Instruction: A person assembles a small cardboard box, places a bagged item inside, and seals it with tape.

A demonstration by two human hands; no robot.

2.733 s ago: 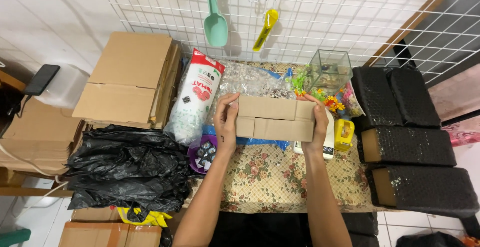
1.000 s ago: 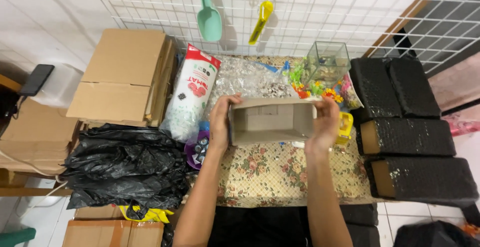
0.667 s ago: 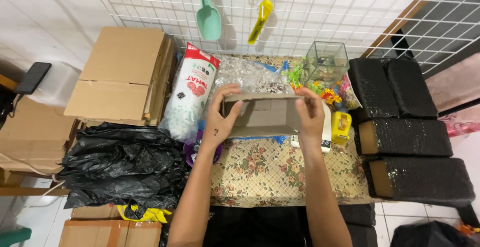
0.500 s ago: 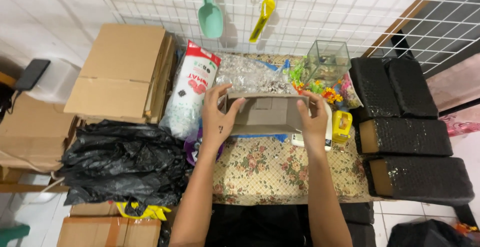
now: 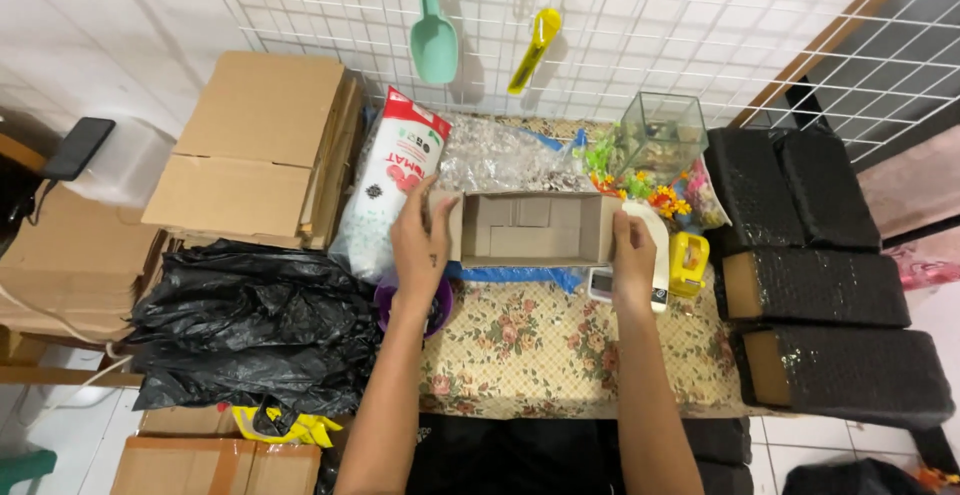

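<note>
both hands grip an open box (image 5: 532, 228) mid-frame, left hand (image 5: 422, 245) and right hand (image 5: 633, 252) clasping its ends. it hides most of the scale (image 5: 650, 275) behind, and the fingertips wrap out of sight.

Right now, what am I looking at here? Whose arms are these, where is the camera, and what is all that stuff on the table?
No machine here: these are a person's own bare arms, filmed by a camera worn on the head and looking down. The left hand and the right hand grip the two ends of an open cardboard box, tipped so you see its empty inside. Below it lies a table with a flowered cloth. On or by the table are a white bag of granules, a small glass tank, a yellow tape dispenser and black wrapped parcels. On the person's left sit flat cartons and black plastic bags. A green scoop and a yellow scoop hang on the wire grid.
</note>
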